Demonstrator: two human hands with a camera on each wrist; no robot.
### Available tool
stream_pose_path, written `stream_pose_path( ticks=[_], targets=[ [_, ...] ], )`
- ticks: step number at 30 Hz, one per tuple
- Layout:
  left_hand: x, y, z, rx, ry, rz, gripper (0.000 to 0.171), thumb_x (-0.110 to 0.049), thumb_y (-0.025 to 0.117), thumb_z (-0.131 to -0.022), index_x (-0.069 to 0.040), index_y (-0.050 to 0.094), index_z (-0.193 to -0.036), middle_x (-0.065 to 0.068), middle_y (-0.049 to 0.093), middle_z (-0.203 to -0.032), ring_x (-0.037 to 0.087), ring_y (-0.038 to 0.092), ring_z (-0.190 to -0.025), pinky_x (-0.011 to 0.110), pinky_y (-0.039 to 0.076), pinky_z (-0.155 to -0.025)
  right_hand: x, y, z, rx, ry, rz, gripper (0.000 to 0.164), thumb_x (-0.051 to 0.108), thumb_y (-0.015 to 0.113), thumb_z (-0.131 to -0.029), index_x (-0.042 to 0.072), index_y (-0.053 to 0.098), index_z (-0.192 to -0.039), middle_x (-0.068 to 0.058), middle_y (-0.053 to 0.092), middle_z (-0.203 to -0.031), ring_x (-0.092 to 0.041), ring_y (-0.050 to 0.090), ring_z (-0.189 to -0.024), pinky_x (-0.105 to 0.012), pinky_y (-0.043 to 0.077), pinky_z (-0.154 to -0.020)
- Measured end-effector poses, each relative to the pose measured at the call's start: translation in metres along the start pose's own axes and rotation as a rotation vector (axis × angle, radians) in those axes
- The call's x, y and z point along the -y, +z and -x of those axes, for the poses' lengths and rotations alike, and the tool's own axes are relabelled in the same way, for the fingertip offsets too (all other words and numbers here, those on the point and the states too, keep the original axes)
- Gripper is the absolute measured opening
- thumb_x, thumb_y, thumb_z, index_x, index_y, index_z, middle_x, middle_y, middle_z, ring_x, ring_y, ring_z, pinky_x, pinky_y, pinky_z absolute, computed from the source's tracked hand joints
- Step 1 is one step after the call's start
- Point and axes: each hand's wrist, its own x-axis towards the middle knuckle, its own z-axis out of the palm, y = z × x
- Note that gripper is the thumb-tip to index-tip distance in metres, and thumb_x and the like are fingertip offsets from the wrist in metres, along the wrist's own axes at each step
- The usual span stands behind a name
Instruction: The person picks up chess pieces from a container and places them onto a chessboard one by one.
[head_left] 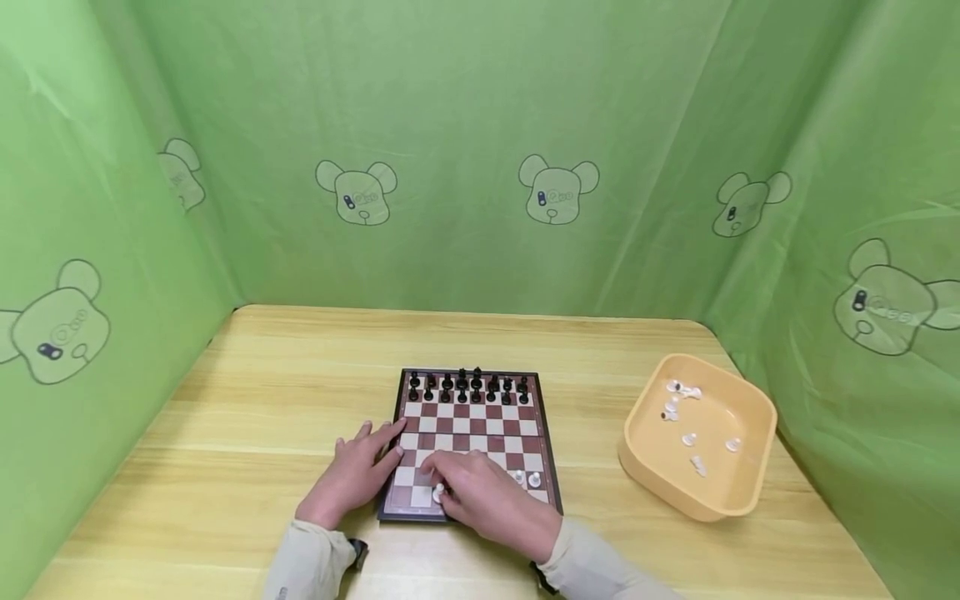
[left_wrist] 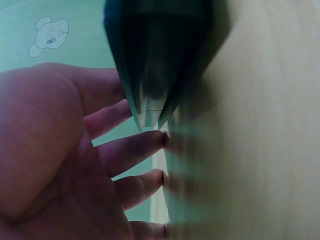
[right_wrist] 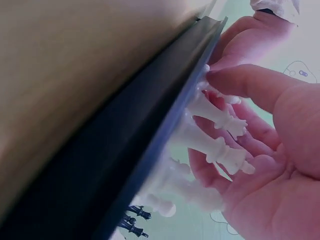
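Observation:
A magnetic-looking chessboard [head_left: 467,423] lies on the table, with black chess pieces [head_left: 462,383] in two rows along its far side. My left hand [head_left: 352,472] rests at the board's left edge, fingers spread, fingertips and thumb touching the rim. Over the near part of the board, my right hand [head_left: 483,500] pinches a small white chess piece [head_left: 438,493] between thumb and fingers near the near-left corner. Taller white chess pieces [right_wrist: 220,150] stand beneath that palm in the right wrist view. Two white pawns [head_left: 535,480] show to the right of the hand.
To the right stands a yellow-orange plastic bin [head_left: 697,500] with several white chess pieces [head_left: 689,439] lying loose inside. Green curtains [head_left: 457,267] printed with bear heads enclose the wooden table [head_left: 300,375] at the back and sides.

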Motion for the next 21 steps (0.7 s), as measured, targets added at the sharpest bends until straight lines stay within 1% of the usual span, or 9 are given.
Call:
stream_pose_path(
  ticks=[2, 6, 9, 12, 15, 18, 21],
  targets=[
    [0.000, 0.000, 0.000, 0.000, -0.001, -0.003, 0.048, -0.025, 0.057, -0.106, -0.013, 0.052, -0.153, 0.024, 0.049, -0.153, 0.053, 0.027, -0.149, 0.078, 0.006, -0.116, 0.001, -0.004, 0.001, 0.028, 0.011, 0.002, 0.038, 0.003, 0.074, -0.090, 0.008, 0.065, -0.126, 0.000, 0.074, -0.108, -0.006, 0.067, -0.093, -0.026, 0.057, -0.090],
    [0.000, 0.000, -0.001, 0.003, -0.002, -0.009, 0.049, -0.026, 0.057, -0.107, -0.015, 0.051, -0.154, 0.023, 0.048, -0.154, 0.052, 0.026, -0.150, 0.078, 0.006, -0.116, 0.005, -0.021, 0.007, 0.085, 0.075, -0.027, 0.042, 0.017, 0.073, -0.095, 0.009, 0.061, -0.135, -0.002, 0.070, -0.124, -0.015, 0.066, -0.111, -0.035, 0.055, -0.101],
    [-0.001, 0.000, -0.001, 0.003, -0.007, -0.008, 0.049, -0.026, 0.056, -0.107, -0.015, 0.051, -0.154, 0.022, 0.048, -0.155, 0.051, 0.025, -0.150, 0.077, 0.006, -0.117, 0.005, -0.040, 0.014, 0.070, 0.122, -0.058, 0.042, 0.022, 0.070, -0.098, 0.008, 0.060, -0.137, -0.004, 0.067, -0.131, -0.021, 0.063, -0.120, -0.043, 0.051, -0.107],
    [-0.002, -0.001, -0.001, 0.004, -0.012, -0.004, 0.049, -0.026, 0.056, -0.107, -0.015, 0.051, -0.154, 0.022, 0.047, -0.155, 0.051, 0.025, -0.151, 0.076, 0.005, -0.117, -0.005, -0.061, 0.023, -0.004, 0.149, -0.067, 0.041, 0.021, 0.071, -0.098, 0.005, 0.061, -0.134, -0.006, 0.067, -0.133, -0.026, 0.063, -0.122, -0.047, 0.050, -0.109],
    [-0.001, -0.001, -0.001, 0.002, -0.015, -0.002, 0.049, -0.026, 0.057, -0.107, -0.015, 0.051, -0.154, 0.022, 0.047, -0.155, 0.051, 0.025, -0.151, 0.076, 0.005, -0.117, -0.024, -0.081, 0.034, -0.105, 0.184, -0.057, 0.040, 0.018, 0.072, -0.096, 0.002, 0.063, -0.131, -0.010, 0.067, -0.132, -0.030, 0.063, -0.122, -0.049, 0.050, -0.108],
    [-0.001, -0.001, -0.001, 0.001, -0.018, -0.001, 0.049, -0.026, 0.057, -0.107, -0.015, 0.051, -0.154, 0.022, 0.048, -0.155, 0.051, 0.025, -0.151, 0.076, 0.005, -0.118, -0.047, -0.102, 0.051, -0.199, 0.259, -0.038, 0.038, 0.015, 0.073, -0.096, 0.000, 0.064, -0.129, -0.013, 0.068, -0.129, -0.034, 0.064, -0.120, -0.053, 0.051, -0.106],
    [0.000, 0.000, 0.000, 0.004, -0.017, 0.005, 0.049, -0.026, 0.057, -0.107, -0.014, 0.051, -0.154, 0.023, 0.048, -0.154, 0.051, 0.025, -0.151, 0.076, 0.005, -0.118, -0.071, -0.121, 0.074, -0.257, 0.376, -0.011, 0.037, 0.016, 0.072, -0.098, 0.001, 0.064, -0.130, -0.015, 0.068, -0.127, -0.036, 0.063, -0.120, -0.058, 0.049, -0.106]
  ],
)
